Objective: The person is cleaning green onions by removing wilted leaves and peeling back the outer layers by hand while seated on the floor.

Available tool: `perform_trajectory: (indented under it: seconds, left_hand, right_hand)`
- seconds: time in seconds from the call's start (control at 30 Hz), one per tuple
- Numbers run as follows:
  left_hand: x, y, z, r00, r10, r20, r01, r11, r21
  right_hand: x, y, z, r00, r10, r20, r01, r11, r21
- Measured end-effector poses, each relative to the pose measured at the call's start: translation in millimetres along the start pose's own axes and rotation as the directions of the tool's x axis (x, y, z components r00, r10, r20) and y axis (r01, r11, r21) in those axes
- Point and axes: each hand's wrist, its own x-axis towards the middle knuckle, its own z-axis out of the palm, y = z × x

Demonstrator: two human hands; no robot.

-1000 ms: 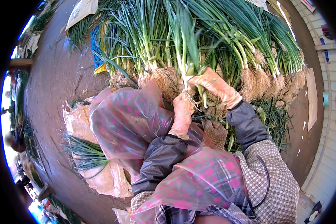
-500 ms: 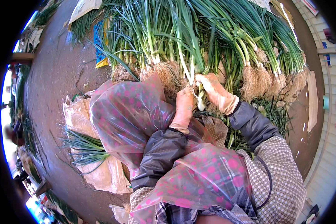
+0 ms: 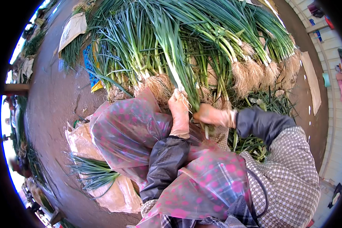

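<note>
over brown floor (image 3: pixel 64 114), a green onion (image 3: pixel 174 70) extends ahead of hands (image 3: pixel 179 114).

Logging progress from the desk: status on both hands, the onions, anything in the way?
Left hand: closed on green onions, near the roots. Right hand: blurred, gripping leafy stalk. Rooted bunch close beside left hand.

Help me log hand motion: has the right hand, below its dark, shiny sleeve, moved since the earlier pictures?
Yes: judged against the bushy, stringy tan roots up to its right, the right hand has moved down the view.
</note>
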Motion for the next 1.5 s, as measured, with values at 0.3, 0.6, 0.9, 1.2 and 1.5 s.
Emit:
perform_trajectory:
  seconds: [0.3,0.6,0.9,1.2,1.5]
  left_hand:
    - [-36,26,17,0.939,-0.171,0.298,0.171,0.985,0.026]
    - [-32,14,9,0.984,-0.162,0.079,0.139,0.961,0.239]
    - [-21,8,0,0.995,-0.098,0.013,0.096,0.988,0.118]
    - [-18,5,3,0.998,-0.032,-0.06,0.037,0.994,0.099]
    - [-19,10,11,0.991,-0.116,-0.071,0.122,0.99,0.072]
  right_hand:
    - [-220,363,-42,0.258,0.413,-0.874,-0.487,0.836,0.251]
    - [-100,25,-58,0.899,-0.112,-0.423,0.083,0.993,-0.085]
    - [24,-41,-71,0.855,-0.518,0.013,0.502,0.822,-0.27]
    - [-47,-28,-10,0.859,-0.477,-0.187,0.512,0.786,0.347]
    - [36,-32,-93,0.875,-0.483,0.043,0.474,0.835,-0.28]
